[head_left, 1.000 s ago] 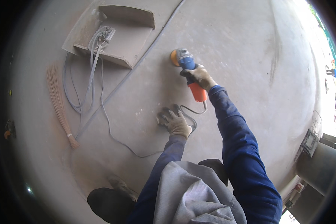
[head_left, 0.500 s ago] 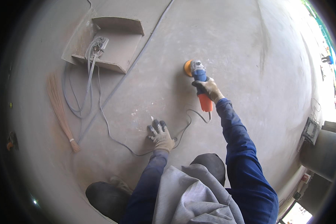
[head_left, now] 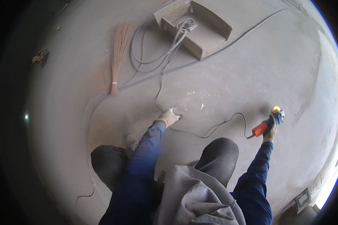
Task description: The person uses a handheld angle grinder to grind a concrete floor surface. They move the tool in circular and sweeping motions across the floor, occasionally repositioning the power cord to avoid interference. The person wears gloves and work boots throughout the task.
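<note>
Off to the right, my right hand is wrapped round an angle grinder with a blue body, an orange rear and a yellow disc. A thin grey power cord curves from its rear end across the floor to the left. My left hand is low over the floor on that cord, fingers curled round it; the grip itself is partly hidden. Both hands wear pale work gloves with dark fingertips.
A dustpan-like open box lies ahead with a bundle of cords and a socket block in it. Left of it rests a straw broom. A thick grey cable crosses the concrete floor. My knees are bent close below.
The view has turned, so the floor things appear shifted right. My left hand has gone from lying spread on the floor to closing on the cord. The grinder now lies farther right.
</note>
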Motion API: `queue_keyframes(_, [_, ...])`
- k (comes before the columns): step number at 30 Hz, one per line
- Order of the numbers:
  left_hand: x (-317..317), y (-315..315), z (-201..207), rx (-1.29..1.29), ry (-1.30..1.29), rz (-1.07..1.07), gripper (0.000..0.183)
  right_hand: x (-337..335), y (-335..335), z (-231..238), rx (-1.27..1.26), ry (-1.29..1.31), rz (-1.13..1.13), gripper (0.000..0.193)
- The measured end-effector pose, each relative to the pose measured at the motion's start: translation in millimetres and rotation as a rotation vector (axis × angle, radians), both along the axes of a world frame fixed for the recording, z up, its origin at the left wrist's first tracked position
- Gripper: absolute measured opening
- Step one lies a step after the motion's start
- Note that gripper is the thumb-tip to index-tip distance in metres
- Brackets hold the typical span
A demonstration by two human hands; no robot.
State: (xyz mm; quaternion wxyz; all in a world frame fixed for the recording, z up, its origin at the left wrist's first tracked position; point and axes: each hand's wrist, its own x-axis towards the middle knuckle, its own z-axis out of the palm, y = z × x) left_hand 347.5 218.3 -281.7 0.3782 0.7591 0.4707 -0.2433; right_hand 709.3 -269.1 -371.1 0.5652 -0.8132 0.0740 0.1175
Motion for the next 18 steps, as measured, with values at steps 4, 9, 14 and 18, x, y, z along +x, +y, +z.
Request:
queue_keyframes(4, [-64.5, 110.4, 75.5, 0.281, 0.349, -0.111, 0.085, -66.1, 0.7, 57.4, 0.173, 0.233, -0.266, 0.04])
queue_keyframes(9, [-98.0, 173.5, 216.1, 0.483, 0.289, 0.014, 0.081, -67.7, -12.1, 68.0, 0.371, 0.253, -0.306, 0.035])
queue_keyframes(14, [-117.1, 148.4, 281.7, 0.64, 0.062, 0.12, 0.081, -37.4, -8.9, 73.8, 0.548, 0.102, -0.29, 0.034])
queue_keyframes(18, [-196.2, 201.3, 187.3, 0.645, -0.059, 0.076, 0.083, -29.7, 19.7, 72.8, 0.691, -0.068, -0.224, 0.03])
